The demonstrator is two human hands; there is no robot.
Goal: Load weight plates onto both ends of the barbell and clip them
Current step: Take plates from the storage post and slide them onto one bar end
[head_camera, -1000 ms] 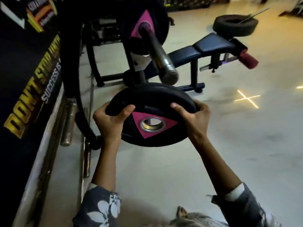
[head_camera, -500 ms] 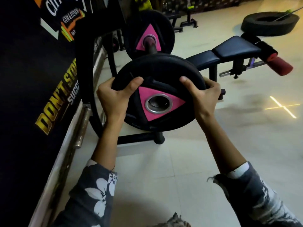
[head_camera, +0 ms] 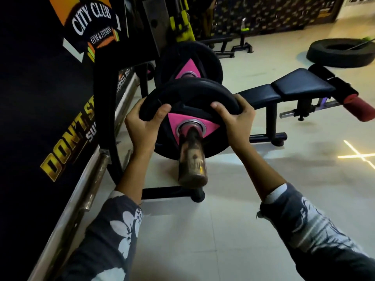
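Black round weight plate with pink triangle [head_camera: 188,94] sat on the worn steel barbell sleeve [head_camera: 192,159], left hand [head_camera: 142,124] and right hand [head_camera: 235,120] gripping its rim, fingers hidden behind; matching plate [head_camera: 205,55] beyond partly covered.

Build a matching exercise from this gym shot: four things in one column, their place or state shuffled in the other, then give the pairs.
Column one
1. near weight plate
2. far weight plate
3. tyre
4. barbell sleeve

Column two
A. lying flat on the floor beyond the bench
B. held at its rim by the left hand and right hand
C. sticking out through a plate's centre hole, toward the camera
D. behind another plate, no hand on it

Pairs: 1-B, 2-D, 3-A, 4-C
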